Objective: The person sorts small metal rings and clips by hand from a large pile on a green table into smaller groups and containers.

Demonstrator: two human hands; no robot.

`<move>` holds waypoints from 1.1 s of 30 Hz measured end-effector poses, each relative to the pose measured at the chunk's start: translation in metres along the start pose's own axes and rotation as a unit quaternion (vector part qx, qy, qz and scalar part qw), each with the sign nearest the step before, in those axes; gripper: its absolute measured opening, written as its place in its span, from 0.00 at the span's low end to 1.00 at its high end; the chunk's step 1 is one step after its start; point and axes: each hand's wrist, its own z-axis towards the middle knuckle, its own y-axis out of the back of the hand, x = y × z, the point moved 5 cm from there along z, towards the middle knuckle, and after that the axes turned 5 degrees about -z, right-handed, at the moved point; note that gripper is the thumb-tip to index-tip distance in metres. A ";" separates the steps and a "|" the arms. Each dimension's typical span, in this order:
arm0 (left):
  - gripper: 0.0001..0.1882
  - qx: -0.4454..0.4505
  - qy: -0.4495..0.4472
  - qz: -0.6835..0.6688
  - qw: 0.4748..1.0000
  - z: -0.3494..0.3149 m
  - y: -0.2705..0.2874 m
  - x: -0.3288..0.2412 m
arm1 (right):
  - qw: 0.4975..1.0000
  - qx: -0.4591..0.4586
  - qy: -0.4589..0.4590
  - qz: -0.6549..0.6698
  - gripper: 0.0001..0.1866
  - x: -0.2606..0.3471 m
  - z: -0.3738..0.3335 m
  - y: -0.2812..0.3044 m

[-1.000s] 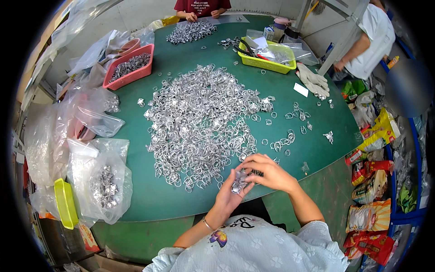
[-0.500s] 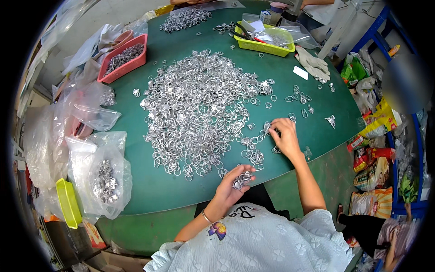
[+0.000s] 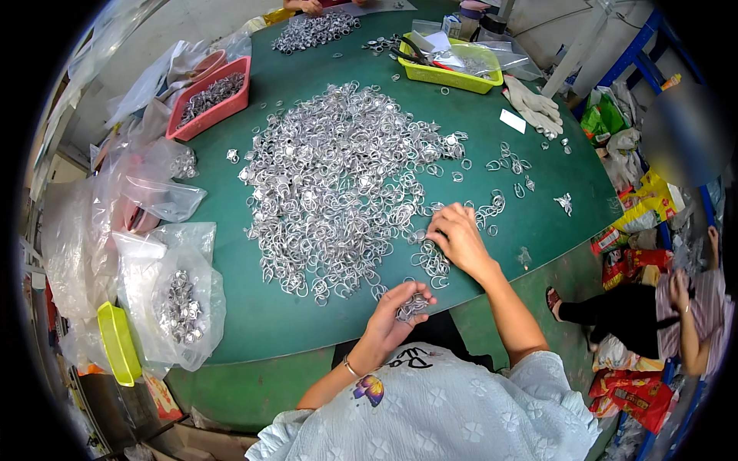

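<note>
Handful of silver-coloured rings lies in the left hand, just over the near edge of the green table; palm cupped, fingers loosely curled around the metal. Right hand is palm down above the tabletop, fingers bent and narrow, tips at the upper end of a small ring cluster; whether a ring sits between the fingertips cannot be told. Main heap spreads over the middle of the table, beyond and to the left of both hands, its right edge close to the cluster. Loose rings lie scattered right of the heap. Left side of table: clear plastic bag with metal pieces visible inside, a narrow yellow-green basket tilted beside it, and farther back a pink basket filled with darker-looking pieces. Far right: yellow-green tray with pliers and small bags; white card and pale glove nearby. Far edge: second heap, a co-worker's hand just behind it. Another person at right, off the table.
</note>
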 end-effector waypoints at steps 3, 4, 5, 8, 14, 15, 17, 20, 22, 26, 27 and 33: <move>0.11 0.012 0.008 -0.018 1.000 0.005 0.014 0.003 | 0.999 -0.020 -0.027 0.005 0.05 -0.007 0.000 0.003; 0.13 0.012 0.010 -0.017 1.000 0.005 0.016 0.004 | 0.998 -0.044 -0.033 0.034 0.05 -0.005 -0.002 0.009; 0.15 0.009 0.003 -0.004 1.000 0.005 0.013 0.002 | 0.995 -0.066 -0.039 0.063 0.04 -0.004 -0.003 0.014; 0.21 0.007 -0.023 0.026 0.999 0.003 -0.005 -0.006 | 0.979 -0.094 -0.053 0.172 0.02 0.001 -0.003 0.029; 0.23 0.005 -0.059 -0.082 0.995 0.017 0.002 -0.011 | 0.958 0.061 0.100 0.260 0.04 0.040 -0.011 0.024; 0.23 0.012 -0.061 -0.087 0.994 0.020 0.007 -0.012 | 0.954 0.111 0.126 0.248 0.06 0.040 -0.012 0.018; 0.19 0.065 -0.047 -0.113 0.990 0.027 0.023 -0.012 | 0.963 0.037 0.040 0.264 0.09 0.016 0.007 0.022; 0.16 0.085 -0.030 -0.086 0.992 0.021 0.014 -0.011 | 0.970 -0.117 -0.063 0.206 0.16 -0.053 0.052 0.032; 0.13 0.096 -0.015 -0.116 0.988 0.016 -0.007 -0.010 | 0.976 -0.184 -0.082 0.085 0.24 -0.100 0.082 0.031; 0.09 0.115 -0.011 -0.097 0.989 0.020 0.000 -0.004 | 0.992 -0.051 -0.110 -0.033 0.30 -0.148 0.106 -0.023; 0.07 0.114 -0.011 -0.083 0.990 0.017 -0.001 -0.007 | 0.994 -0.071 -0.082 -0.017 0.29 -0.135 0.102 -0.024; 0.07 0.089 -0.008 -0.066 0.994 0.020 0.008 -0.007 | 0.994 -0.091 0.009 0.063 0.13 -0.078 0.045 -0.005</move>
